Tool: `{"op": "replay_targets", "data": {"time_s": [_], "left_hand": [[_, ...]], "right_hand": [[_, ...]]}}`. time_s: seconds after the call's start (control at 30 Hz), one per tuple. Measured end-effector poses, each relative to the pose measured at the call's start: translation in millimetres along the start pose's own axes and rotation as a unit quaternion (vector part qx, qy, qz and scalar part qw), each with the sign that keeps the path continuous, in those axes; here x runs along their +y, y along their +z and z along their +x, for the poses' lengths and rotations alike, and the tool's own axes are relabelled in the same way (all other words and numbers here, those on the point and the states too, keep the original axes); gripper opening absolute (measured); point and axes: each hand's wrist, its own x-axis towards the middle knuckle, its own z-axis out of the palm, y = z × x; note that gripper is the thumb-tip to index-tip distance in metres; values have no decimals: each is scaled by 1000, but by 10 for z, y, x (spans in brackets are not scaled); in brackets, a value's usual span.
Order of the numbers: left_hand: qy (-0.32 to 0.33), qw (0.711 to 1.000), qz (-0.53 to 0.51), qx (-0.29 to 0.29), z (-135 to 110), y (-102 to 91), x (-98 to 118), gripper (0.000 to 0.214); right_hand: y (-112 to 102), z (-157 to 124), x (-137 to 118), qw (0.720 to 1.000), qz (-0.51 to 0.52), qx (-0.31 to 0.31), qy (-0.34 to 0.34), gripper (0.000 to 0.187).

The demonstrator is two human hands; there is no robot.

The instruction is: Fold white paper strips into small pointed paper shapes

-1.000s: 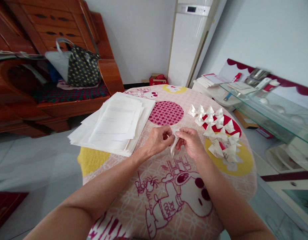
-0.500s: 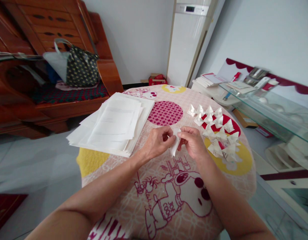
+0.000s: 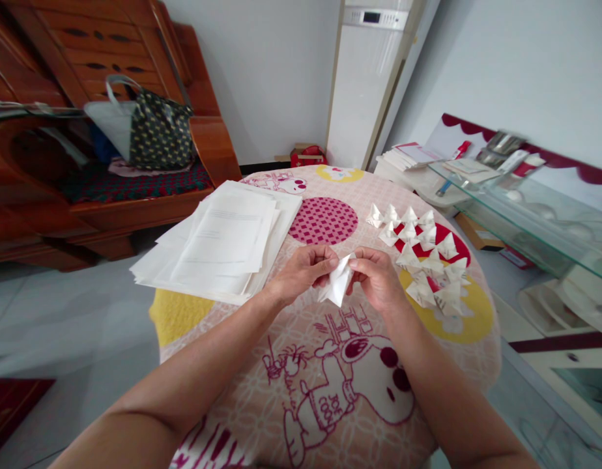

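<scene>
A small folded piece of white paper [image 3: 341, 281] is held between my two hands above the round table. My left hand [image 3: 308, 268] pinches its left side between thumb and fingers. On the opposite side, my right hand [image 3: 376, 275] pinches the upper right edge. The paper's lower end points toward me, and its folds partly hide behind my fingers. Several folded white paper shapes [image 3: 432, 264] with pointed tips stand in rows to the right of my right hand. Left of my hands lies a stack of white paper sheets [image 3: 223, 234], some with printed lines.
A patterned cloth [image 3: 325, 404] covers the table. To the right stands a glass shelf [image 3: 520, 215] with metal bowls [image 3: 501, 146] and other items. A wooden bench [image 3: 135, 202] with a dark patterned bag [image 3: 159, 127] is at the left. A white upright unit [image 3: 359, 85] stands behind.
The folded paper has turned and spread wider between my fingers, showing a broader face. My left hand's fingers have shifted slightly; the stack and the paper shapes are unchanged.
</scene>
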Motion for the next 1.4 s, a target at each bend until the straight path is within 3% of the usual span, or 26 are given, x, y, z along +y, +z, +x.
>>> {"op": "replay_targets", "data": {"time_s": [0.27, 1.2, 1.4], "left_hand": [[7, 1000, 18, 10, 2, -16, -21, 40], [19, 999, 22, 13, -5, 11, -33, 43], [13, 1000, 18, 1, 2, 19, -43, 43]], "right_hand": [[-7, -6, -12, 1000, -8, -20, 15, 8], [-16, -5, -22, 999, -53, -8, -5, 17], [-21, -11, -8, 997, -66, 26, -13, 15]]}}
